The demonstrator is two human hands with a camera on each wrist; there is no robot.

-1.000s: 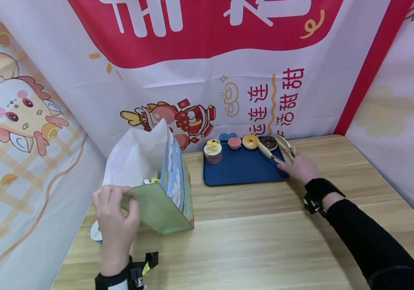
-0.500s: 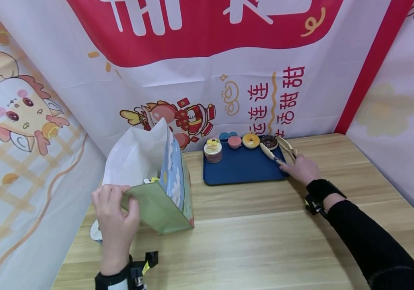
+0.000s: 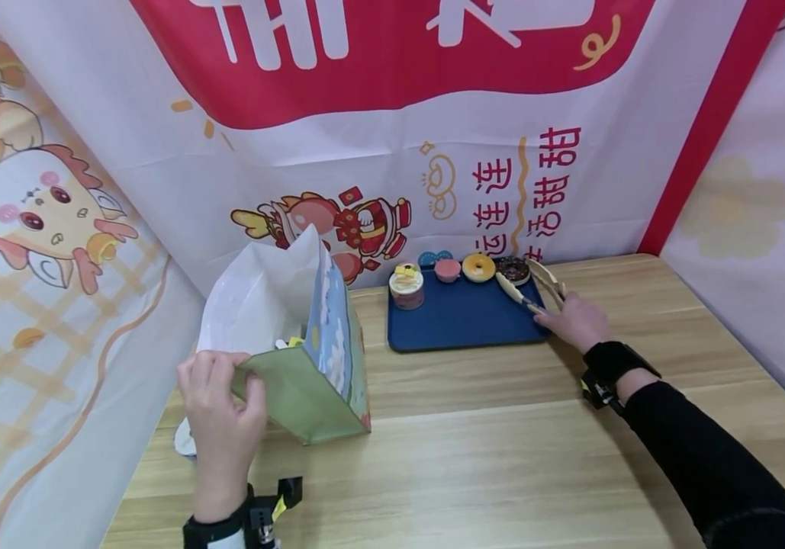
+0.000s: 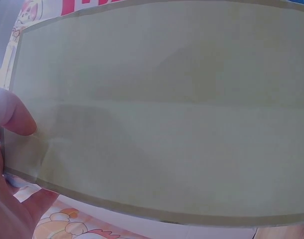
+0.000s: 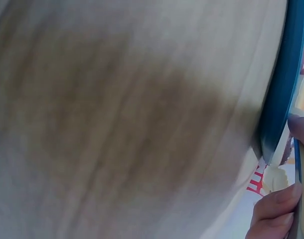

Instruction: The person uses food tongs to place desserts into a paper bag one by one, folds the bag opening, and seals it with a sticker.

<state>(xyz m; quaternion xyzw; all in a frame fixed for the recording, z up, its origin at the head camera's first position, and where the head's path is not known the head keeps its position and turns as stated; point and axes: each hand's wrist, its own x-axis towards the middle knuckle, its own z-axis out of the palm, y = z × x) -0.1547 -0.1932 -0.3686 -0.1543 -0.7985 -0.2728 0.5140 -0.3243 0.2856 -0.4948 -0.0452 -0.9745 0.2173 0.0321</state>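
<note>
My left hand [image 3: 220, 412] pinches the near top edge of a paper bag [image 3: 306, 400], green on this side; thumb and fingers are on either side of the edge. In the left wrist view the paper bag [image 4: 167, 99] hides most else. My right hand [image 3: 576, 322] holds tongs [image 3: 509, 288] with pale tips, over the right end of a blue tray [image 3: 461, 324]. The tips stand apart on both sides of a chocolate doughnut [image 3: 512, 268]; whether they touch it I cannot tell. Beside it lie a yellow glazed doughnut [image 3: 478, 267], a pink cupcake-like sweet [image 3: 447, 270] and a small layered cake [image 3: 406, 287].
Something white and yellow [image 3: 289, 342] shows inside the bag's mouth. A small white object [image 3: 184, 440] lies partly hidden behind my left wrist. The wooden table [image 3: 474, 457] ends against printed cloth walls [image 3: 337, 145] at the back and sides.
The tongs have shifted slightly right, so their left tip now stands closer to the chocolate doughnut. My left hand and the bag have stayed put.
</note>
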